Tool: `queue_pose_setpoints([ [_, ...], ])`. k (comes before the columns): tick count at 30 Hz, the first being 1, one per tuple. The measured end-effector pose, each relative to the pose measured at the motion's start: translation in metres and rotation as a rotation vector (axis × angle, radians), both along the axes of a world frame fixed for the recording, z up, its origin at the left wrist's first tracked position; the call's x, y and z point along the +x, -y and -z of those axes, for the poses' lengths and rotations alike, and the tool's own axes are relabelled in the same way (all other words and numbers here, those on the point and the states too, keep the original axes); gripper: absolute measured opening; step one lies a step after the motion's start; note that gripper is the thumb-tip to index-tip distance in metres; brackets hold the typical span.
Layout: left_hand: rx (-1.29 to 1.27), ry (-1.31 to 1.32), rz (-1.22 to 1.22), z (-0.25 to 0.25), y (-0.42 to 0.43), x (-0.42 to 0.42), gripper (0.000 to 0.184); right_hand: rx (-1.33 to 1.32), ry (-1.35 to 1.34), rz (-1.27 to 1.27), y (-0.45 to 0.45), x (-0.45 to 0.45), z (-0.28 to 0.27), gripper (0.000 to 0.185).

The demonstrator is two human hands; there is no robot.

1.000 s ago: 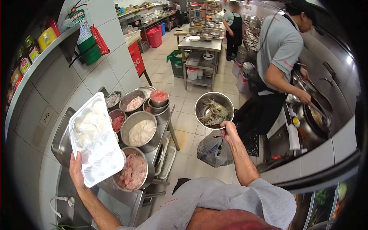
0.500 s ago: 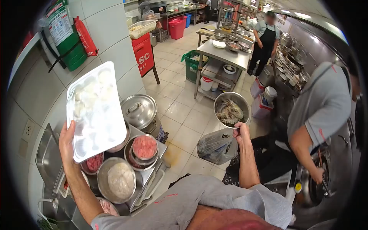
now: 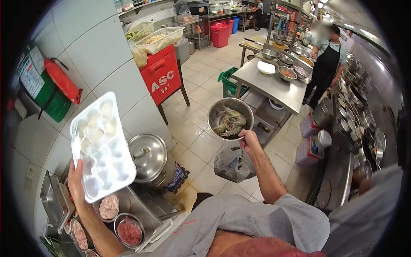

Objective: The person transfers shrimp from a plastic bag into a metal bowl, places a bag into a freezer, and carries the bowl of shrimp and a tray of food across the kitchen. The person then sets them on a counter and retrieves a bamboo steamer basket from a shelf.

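My left hand (image 3: 75, 182) grips the long edge of a white moulded plastic tray (image 3: 112, 165), thumb on top. Several pale round pieces (image 3: 97, 130) fill the tray's upper hollows; the lower hollows look bare. In my right hand (image 3: 249, 142) is the rim of a steel bowl (image 3: 211, 125), held out over the floor. Grey-brown prawns (image 3: 230, 120) lie inside it. A clear plastic bag (image 3: 234, 165) with dark contents hangs just below the bowl. The hand seems to hold it too, though its top is hidden.
A lidded steel pot (image 3: 147, 158) stands beside the tray. Bowls of raw meat (image 3: 129, 232) sit on the counter below. Ahead are a red ASC box (image 3: 160, 75) and a steel table (image 3: 278, 88). A person in a black apron (image 3: 327, 64) stands beyond; a blurred grey sleeve (image 3: 368, 210) is close right.
My view has swung rightward and forward. The bowl and bag appear further left, and the tray sits lower. The co-worker at the right is now mostly a blurred sleeve.
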State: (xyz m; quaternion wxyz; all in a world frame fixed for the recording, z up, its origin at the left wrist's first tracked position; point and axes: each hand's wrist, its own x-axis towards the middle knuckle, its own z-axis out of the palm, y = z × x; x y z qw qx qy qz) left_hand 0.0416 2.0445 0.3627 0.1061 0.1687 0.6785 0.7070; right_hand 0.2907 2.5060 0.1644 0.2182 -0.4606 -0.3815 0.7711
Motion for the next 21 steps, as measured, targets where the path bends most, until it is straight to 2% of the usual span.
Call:
queue_pose_setpoints([
  [1,0.039,0.059,0.005,-0.001,-0.017,0.005,0.043,0.0,-0.019,-0.032,-0.017,-0.014,0.0,0.015],
  [4,0.0,-0.001,-0.011,0.021,-0.054,-0.015,0.043,-0.013,-0.035,-0.093,-0.071,-0.068,0.009,0.015],
  [6,-0.04,0.005,-0.07,0.038,-0.084,-0.035,0.042,-0.01,-0.048,-0.081,-0.108,-0.103,0.012,0.015],
  [8,-0.008,0.034,-0.001,0.049,-0.123,-0.055,0.041,-0.017,-0.029,-0.076,-0.143,-0.141,0.012,0.013],
  [10,-0.019,0.06,-0.032,0.07,-0.156,-0.084,0.042,-0.041,-0.073,-0.068,-0.174,-0.18,0.022,0.012],
  [16,0.157,0.263,0.046,0.112,-0.304,-0.19,0.038,-0.06,-0.083,-0.09,-0.278,-0.306,0.022,0.012],
  [21,0.156,0.291,0.113,0.144,-0.43,-0.27,0.036,-0.004,-0.13,-0.066,-0.357,-0.397,0.014,0.015],
])
